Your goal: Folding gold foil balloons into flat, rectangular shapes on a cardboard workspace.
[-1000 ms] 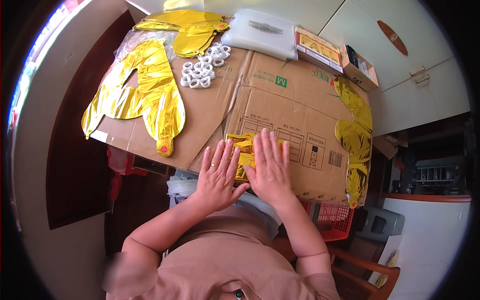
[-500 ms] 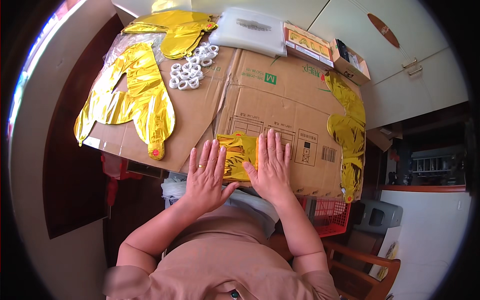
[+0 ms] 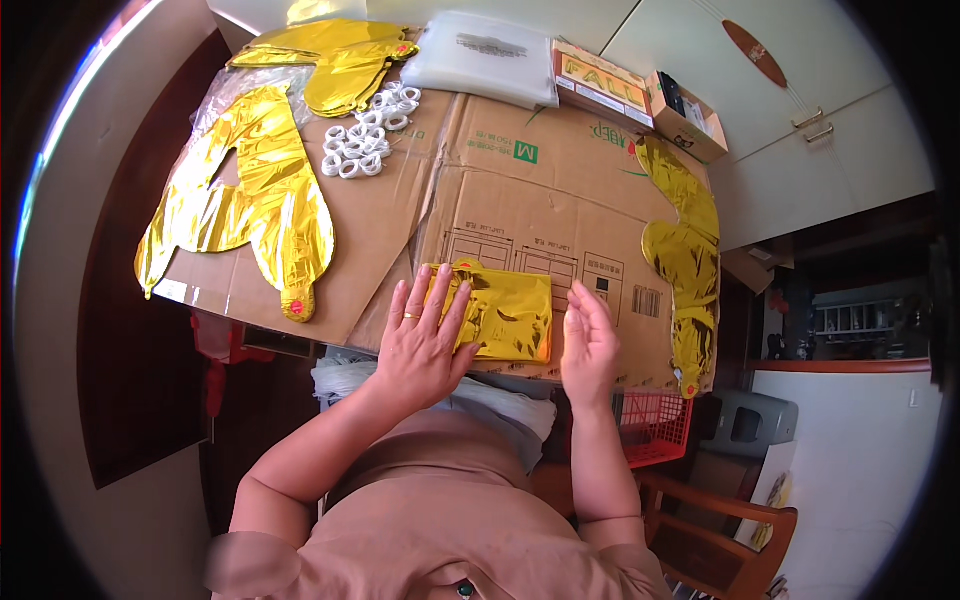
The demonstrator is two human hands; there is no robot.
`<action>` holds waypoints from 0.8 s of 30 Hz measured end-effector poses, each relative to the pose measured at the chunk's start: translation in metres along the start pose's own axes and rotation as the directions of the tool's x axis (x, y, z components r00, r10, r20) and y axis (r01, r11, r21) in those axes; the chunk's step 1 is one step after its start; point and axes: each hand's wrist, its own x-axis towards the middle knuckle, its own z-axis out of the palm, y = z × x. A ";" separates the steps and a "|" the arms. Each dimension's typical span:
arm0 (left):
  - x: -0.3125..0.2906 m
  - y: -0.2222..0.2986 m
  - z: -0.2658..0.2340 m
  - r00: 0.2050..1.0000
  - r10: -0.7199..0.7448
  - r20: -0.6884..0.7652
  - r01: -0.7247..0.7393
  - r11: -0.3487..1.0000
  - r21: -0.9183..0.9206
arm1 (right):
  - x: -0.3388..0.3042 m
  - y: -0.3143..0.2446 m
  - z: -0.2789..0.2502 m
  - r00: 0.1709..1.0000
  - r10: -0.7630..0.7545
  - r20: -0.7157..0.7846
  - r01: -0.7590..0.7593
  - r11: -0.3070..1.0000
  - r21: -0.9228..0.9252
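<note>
A folded gold foil balloon point(image 3: 510, 315) lies as a flat rectangle at the near edge of the cardboard. My left hand point(image 3: 422, 330) rests on its left part, palm down with fingers stretched out and a ring on one finger. Just off the balloon's right edge is my right hand point(image 3: 590, 350), turned on its side. Its fingers are loosely bent and nothing shows in them. The left hand covers the balloon's left end.
Unfolded gold foil balloons lie on the left point(image 3: 245, 200) and the right point(image 3: 690, 250) of the cardboard point(image 3: 500, 200). Behind are stacked gold foil balloons point(image 3: 345, 80), white string coils point(image 3: 355, 150), clear plastic bags point(image 3: 480, 65) and small boxes point(image 3: 605, 85). A red crate point(image 3: 655, 425) stands below.
My right hand has come off the balloon's right part and moved right, turning onto its side. The balloon now spreads wider to the right. My left hand stays flat on it.
</note>
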 end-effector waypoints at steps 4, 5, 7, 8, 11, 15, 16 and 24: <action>0.007 0.005 -0.008 0.996 0.085 -0.011 -0.085 0.996 0.007 | 0.001 -0.003 -0.015 0.958 0.274 0.091 -0.287 0.937 0.201; 0.011 0.005 -0.011 0.993 0.120 -0.004 -0.120 0.992 -0.033 | 0.002 -0.004 -0.014 0.955 0.279 0.103 -0.296 0.930 0.219; 0.018 0.001 -0.008 0.977 0.209 0.036 -0.208 0.977 -0.043 | 0.006 -0.007 -0.012 0.953 0.276 0.127 -0.294 0.944 0.150; 0.021 0.000 -0.006 0.966 0.252 0.055 -0.249 0.967 -0.049 | 0.006 -0.010 -0.010 0.951 0.275 0.140 -0.291 0.950 0.116; 0.026 -0.003 -0.004 0.960 0.273 0.064 -0.267 0.960 -0.081 | 0.007 -0.017 0.000 0.990 -0.047 0.134 0.089 0.942 -0.323; 0.024 -0.008 -0.001 0.954 0.298 0.039 -0.296 0.954 -0.047 | -0.002 -0.010 0.007 0.939 -0.263 0.222 0.344 0.723 -0.599; 0.023 -0.008 -0.001 0.954 0.298 0.041 -0.296 0.954 -0.046 | -0.004 -0.007 0.008 0.934 -0.280 0.224 0.358 0.701 -0.617; 0.021 -0.006 -0.002 0.960 0.272 0.069 -0.270 0.962 -0.036 | -0.009 -0.007 0.006 0.938 -0.259 0.230 0.345 0.651 -0.675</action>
